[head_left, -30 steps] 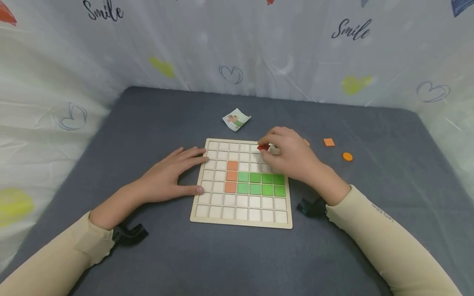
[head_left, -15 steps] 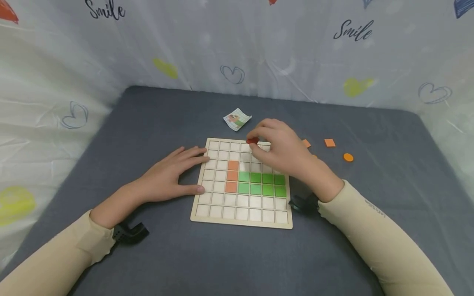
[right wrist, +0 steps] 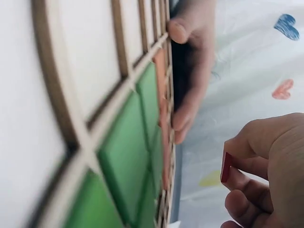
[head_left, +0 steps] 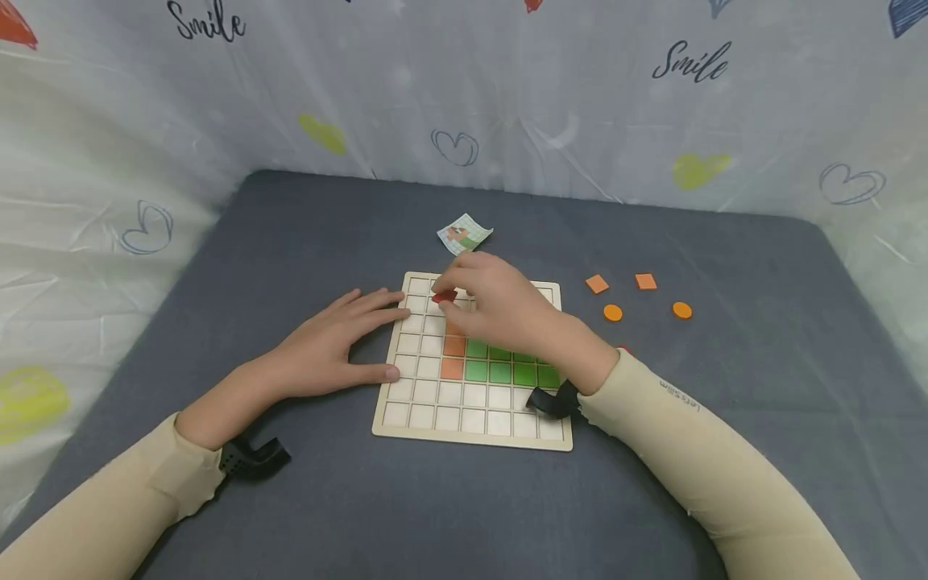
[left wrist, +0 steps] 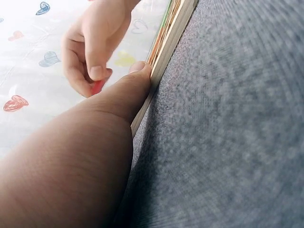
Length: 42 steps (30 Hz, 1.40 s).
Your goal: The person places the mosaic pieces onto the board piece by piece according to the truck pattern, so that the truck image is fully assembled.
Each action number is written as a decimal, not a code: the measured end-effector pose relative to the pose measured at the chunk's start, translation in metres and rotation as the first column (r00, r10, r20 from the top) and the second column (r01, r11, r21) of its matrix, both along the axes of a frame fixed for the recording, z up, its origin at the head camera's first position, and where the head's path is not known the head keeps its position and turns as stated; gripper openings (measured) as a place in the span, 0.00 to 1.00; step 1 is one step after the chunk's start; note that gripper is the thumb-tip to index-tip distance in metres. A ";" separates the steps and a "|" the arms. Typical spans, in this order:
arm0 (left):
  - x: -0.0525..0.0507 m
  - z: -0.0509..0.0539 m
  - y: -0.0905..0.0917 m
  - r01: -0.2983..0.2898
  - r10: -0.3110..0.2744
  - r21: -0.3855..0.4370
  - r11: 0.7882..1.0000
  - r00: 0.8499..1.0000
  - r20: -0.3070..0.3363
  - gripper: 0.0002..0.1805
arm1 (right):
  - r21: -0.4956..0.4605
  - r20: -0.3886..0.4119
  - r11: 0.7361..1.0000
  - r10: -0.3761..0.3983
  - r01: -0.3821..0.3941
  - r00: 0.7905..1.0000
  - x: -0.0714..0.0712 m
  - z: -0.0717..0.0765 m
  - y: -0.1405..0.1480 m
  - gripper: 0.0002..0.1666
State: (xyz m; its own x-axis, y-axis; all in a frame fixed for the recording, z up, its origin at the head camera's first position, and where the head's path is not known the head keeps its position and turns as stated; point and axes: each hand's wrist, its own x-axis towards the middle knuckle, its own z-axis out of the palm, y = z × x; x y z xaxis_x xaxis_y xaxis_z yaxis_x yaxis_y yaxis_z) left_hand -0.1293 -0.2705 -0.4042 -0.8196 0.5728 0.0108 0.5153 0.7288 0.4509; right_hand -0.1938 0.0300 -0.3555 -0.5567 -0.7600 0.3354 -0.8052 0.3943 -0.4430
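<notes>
My R hand (head_left: 496,300) pinches red pc (head_left: 445,297) above board (head_left: 449,393), 11 o'clk; L hand (head_left: 322,348) straight-fingered at 9; tips-only grip might slip

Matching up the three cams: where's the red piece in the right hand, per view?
Head: the red piece is near centre, slightly left, pinched by the right hand.
Left wrist: red piece left of centre, above the middle, partly hidden.
Right wrist: red piece right of centre, below the middle.
Shared landmark: the gridded board, visible in all three.
</notes>
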 end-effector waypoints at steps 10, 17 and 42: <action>0.001 0.002 0.002 0.004 -0.004 -0.003 1.000 1.000 0.000 0.50 | 0.099 0.102 0.994 0.038 -0.048 0.994 0.002 -0.018 -0.008 0.10; 0.002 0.002 0.002 0.004 -0.004 -0.004 1.000 1.000 0.002 0.51 | 0.125 0.108 0.990 0.053 -0.066 0.993 0.000 -0.025 -0.009 0.09; 0.001 -0.001 -0.001 0.002 -0.002 0.000 1.000 1.000 -0.015 0.49 | 0.086 0.048 0.989 0.115 -0.119 0.992 -0.002 -0.025 -0.012 0.08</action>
